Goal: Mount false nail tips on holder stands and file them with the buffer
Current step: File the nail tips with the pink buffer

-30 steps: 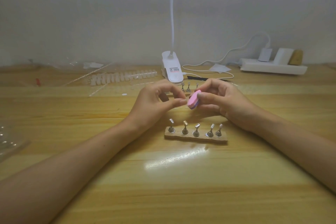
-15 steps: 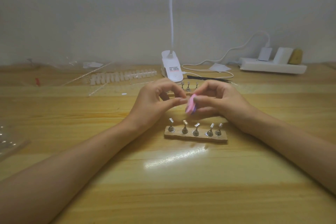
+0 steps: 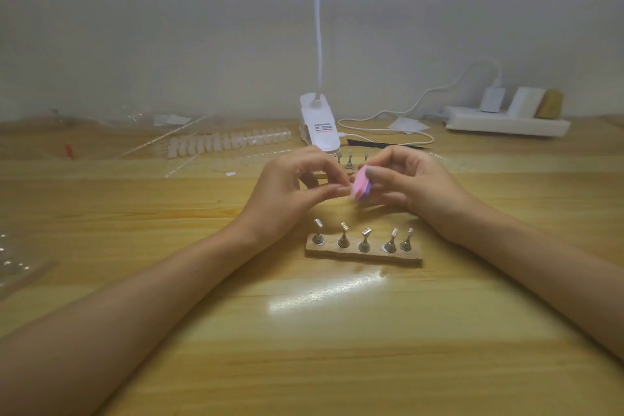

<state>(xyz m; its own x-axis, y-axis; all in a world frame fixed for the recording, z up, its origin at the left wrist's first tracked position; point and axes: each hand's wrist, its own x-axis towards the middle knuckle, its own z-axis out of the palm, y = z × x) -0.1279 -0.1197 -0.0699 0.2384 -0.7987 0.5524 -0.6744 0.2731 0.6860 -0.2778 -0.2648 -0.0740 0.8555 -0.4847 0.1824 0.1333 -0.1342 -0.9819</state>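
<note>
Filing is under way, by my read. The right hand [image 3: 418, 182] grips the pink buffer [image 3: 461, 184], fingers curled round it and thumb on top. The left hand [image 3: 287, 196] meets it in a tight thumb-and-forefinger pinch. Whatever sits in that pinch is hidden between the fingertips. I take it for a nail tip, held right against the buffer's edge.

Just below the grip, towards the person, lies the holder stand [image 3: 364, 253], and its five metal pegs [image 3: 365, 240] look bare. So I'd say mounting is hardly begun, and most of the filing is still ahead. Just beyond the grip a second row of pegs [image 3: 349, 160] peeks out, partly hidden by the hands.

It all sits on a pale wooden table [image 3: 304, 348] against a plain grey wall [image 3: 169, 27]. Far right of the grip is a white power strip [image 3: 506, 125]. Straight beyond the grip stands a white clip lamp [image 3: 319, 127]. Beyond and to the left lies a long strip of nail tips [image 3: 229, 142], and far left there's clear packaging [image 3: 17, 257].
</note>
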